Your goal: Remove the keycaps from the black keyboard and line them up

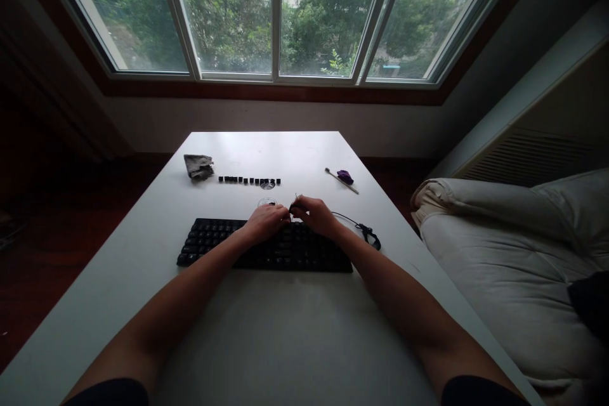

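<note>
Black keyboard (204, 242) beneath both hands in the head view, its far edge nearest the fingers. The right hand (313, 213) pinches a dark piece (294, 207), too small to identify; the left hand (268, 222) curls just beside it, its grip impossible to tell. Beyond the left hand are keycaps (257, 181) and, farther left, a cloth (198, 167). Beyond the right hand and rightward lies a brush (351, 188); nearer, a cable (347, 218).

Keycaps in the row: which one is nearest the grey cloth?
The leftmost keycap, at the row's end beside the grey cloth; all the others lie farther right.
</note>
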Tool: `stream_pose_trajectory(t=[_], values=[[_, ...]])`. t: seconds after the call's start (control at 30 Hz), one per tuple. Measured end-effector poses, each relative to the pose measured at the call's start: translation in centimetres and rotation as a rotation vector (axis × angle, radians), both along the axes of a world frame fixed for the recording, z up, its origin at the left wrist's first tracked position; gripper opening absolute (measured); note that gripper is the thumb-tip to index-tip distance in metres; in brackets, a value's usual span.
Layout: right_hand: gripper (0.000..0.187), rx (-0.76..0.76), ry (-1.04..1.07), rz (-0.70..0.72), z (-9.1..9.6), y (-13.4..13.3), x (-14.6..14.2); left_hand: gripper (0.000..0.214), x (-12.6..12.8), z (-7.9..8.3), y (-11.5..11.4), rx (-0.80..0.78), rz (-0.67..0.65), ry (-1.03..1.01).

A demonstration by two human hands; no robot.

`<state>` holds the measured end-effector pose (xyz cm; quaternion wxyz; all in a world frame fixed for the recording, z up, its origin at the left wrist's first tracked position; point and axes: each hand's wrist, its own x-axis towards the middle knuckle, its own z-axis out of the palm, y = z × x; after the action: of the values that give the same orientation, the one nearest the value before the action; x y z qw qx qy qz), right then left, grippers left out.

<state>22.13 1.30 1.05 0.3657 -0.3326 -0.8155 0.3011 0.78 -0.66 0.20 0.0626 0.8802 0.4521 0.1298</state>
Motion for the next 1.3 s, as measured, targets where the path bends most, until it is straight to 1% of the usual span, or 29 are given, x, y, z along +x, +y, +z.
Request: stream_pose_trajectory(t=[0.07,0.2,0.33,0.4,0.57,0.7,0.87,1.0,1.1,1.3], values=[[0.01,0.012,-0.002,-0.023,0.2,0.0,-0.1,0.019,0.1,0.2,-0.2,0.005,0.017,-0.025],[0.009,-0.017,0.01,-0.111,0.6,-0.1,-0.2,0.017,0.3,0.4,-0.4,-0.003,0.053,-0.13],[0.009,-0.033,0.012,-0.185,0.8,-0.3,-0.4,0.015,0.3,0.0,-0.2,-0.114,0.074,-0.27],[0.01,-0.078,0.044,-0.189,0.8,-0.4,-0.5,0.016,0.2,-0.3,0.1,-0.175,0.062,-0.347],[0.015,-0.245,0.123,-0.209,0.6,-0.3,-0.7,0.017,0.0,-0.9,0.7,-0.291,0.022,-0.5],[0.017,-0.345,0.175,-0.23,0.2,-0.2,-0.9,0.017,0.1,-1.1,0.8,-0.295,0.029,-0.57],[0.02,-0.453,0.288,-0.273,-0.3,0.1,-1.0,0.019,0.4,-0.9,0.8,-0.276,0.021,-0.624],[0.02,-0.48,0.321,-0.287,-0.4,0.3,-1.0,0.03,0.5,-0.6,0.6,-0.292,0.041,-0.673],[0.019,-0.498,0.327,-0.292,-0.4,0.3,-0.9,0.035,0.5,-0.4,0.4,-0.28,0.016,-0.667],[0.016,-0.562,0.338,-0.292,-0.4,0.5,-0.8,0.024,0.4,0.1,0.1,-0.203,-0.065,-0.556]])
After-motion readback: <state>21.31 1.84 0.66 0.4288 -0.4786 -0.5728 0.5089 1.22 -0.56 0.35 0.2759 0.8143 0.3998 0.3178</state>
